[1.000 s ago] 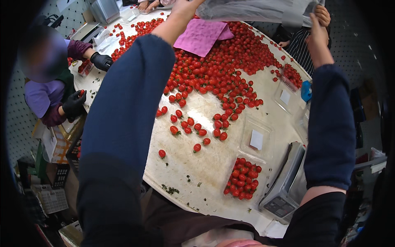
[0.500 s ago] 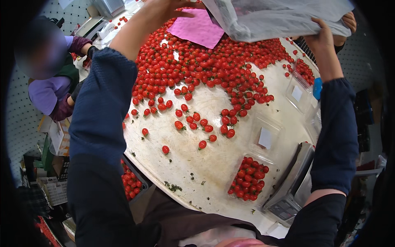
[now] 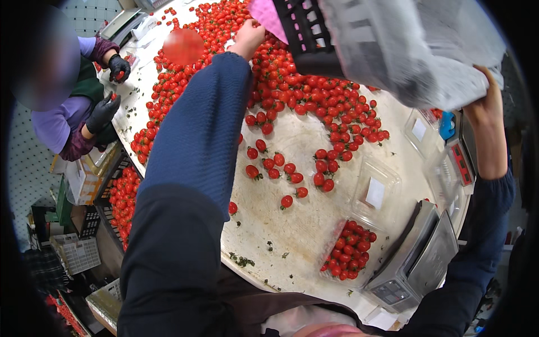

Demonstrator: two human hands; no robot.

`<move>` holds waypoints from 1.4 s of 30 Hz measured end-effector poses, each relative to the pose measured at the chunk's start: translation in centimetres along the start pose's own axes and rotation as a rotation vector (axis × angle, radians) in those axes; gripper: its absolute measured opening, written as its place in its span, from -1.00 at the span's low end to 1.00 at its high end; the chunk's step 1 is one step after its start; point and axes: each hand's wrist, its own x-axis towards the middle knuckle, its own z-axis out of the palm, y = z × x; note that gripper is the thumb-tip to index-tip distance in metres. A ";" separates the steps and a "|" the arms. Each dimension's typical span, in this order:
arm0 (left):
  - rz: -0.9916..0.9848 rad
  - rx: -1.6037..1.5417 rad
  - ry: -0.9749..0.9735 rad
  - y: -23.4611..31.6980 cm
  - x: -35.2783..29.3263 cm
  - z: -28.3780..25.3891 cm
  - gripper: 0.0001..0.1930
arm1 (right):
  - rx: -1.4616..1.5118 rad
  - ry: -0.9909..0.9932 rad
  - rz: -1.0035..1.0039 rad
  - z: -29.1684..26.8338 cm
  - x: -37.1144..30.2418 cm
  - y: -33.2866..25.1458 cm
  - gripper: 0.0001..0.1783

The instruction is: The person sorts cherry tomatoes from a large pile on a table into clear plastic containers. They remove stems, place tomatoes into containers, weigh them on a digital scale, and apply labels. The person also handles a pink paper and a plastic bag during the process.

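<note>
My right hand (image 3: 486, 112) is closed on the lower corner of a whitish translucent plastic liner (image 3: 387, 56) at the upper right. The liner drapes over a tilted black slotted crate (image 3: 311, 60) above the tomato pile. At the crate's left, my left hand (image 3: 250, 38) has its fingers curled against the edge of a pink sheet (image 3: 269, 19), seemingly pinching it. Beneath both hands spreads a heap of small red tomatoes (image 3: 303, 92) on a pale table (image 3: 269, 224). The crate hides part of the sheet and pile.
A clear open clamshell box holds tomatoes (image 3: 351, 250) beside a scale (image 3: 412, 264). Another clear box (image 3: 418, 126) and a second scale (image 3: 461, 163) are farther right. A co-worker's gloved hand (image 3: 103, 114) is at left, near a black crate of tomatoes (image 3: 122, 202).
My left hand has come down to the pink sheet, which has shifted up and left. The liner has dropped lower with my right hand, and the black crate has come into view.
</note>
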 end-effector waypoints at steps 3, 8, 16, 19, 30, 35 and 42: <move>-0.246 -0.573 0.105 3.2 -1.4 0.5 -0.47 | -0.022 -0.048 0.045 -2.5 -1.2 -0.7 -0.83; -0.291 -1.328 -0.269 6.1 -2.4 -1.2 -0.36 | -0.079 0.001 0.120 -5.9 -3.7 -1.0 -0.67; 0.063 -1.088 -0.226 15.7 -6.6 -14.5 -0.58 | 0.036 0.076 0.210 -10.8 -7.5 -0.4 -0.62; 0.247 -0.857 -0.101 18.6 -7.2 -23.1 -0.72 | 0.082 0.121 0.139 -9.3 -10.0 0.0 -0.64; 0.798 0.092 0.164 38.4 -21.6 -47.3 -0.71 | -0.109 -0.091 0.226 1.3 -23.3 -1.1 -0.74; 1.152 0.383 -0.259 37.7 -36.3 -45.5 -0.71 | -0.099 -0.208 0.338 6.6 -29.6 3.3 -0.62; 1.103 0.562 -0.920 25.3 -50.8 -40.7 -0.68 | -0.066 -0.225 0.473 8.1 -36.9 8.0 -0.77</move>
